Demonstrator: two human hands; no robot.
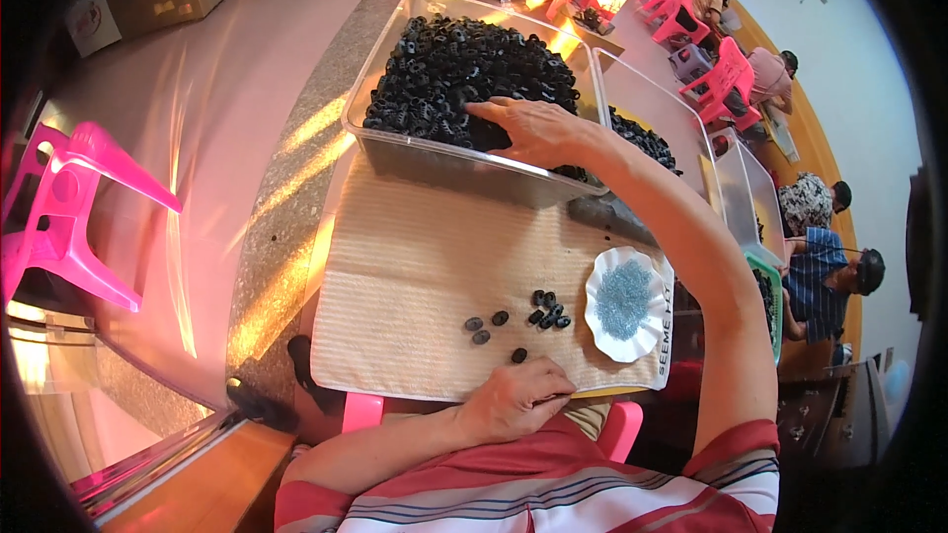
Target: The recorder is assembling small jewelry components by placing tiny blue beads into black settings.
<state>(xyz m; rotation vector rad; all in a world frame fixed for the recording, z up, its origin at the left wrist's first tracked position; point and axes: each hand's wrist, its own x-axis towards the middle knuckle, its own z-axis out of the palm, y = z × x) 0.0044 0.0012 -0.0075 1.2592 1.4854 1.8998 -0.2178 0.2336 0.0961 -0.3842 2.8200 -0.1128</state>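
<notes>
Low centre, the left hand [515, 397] rests curled, fingers pressed together, on a beige mat [415, 276]; loose black rings [541, 314] and a white dish of blue beads [625, 302] lie just beyond; upper centre, the right hand [533, 130] spreads flat over black rings heaped in a clear tray [395, 143]; a pink chair [69, 217] stands left.

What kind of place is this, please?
Probably a small workshop for hand assembly or sorting. A clear tray is heaped with small black rings, a white dish holds tiny blue-grey parts, and other people sit at similar trays.

bright, warm pink-orange light from top | glare streaks on floor [247, 118] | fisheye bending, dark rim | centre sharp
</notes>
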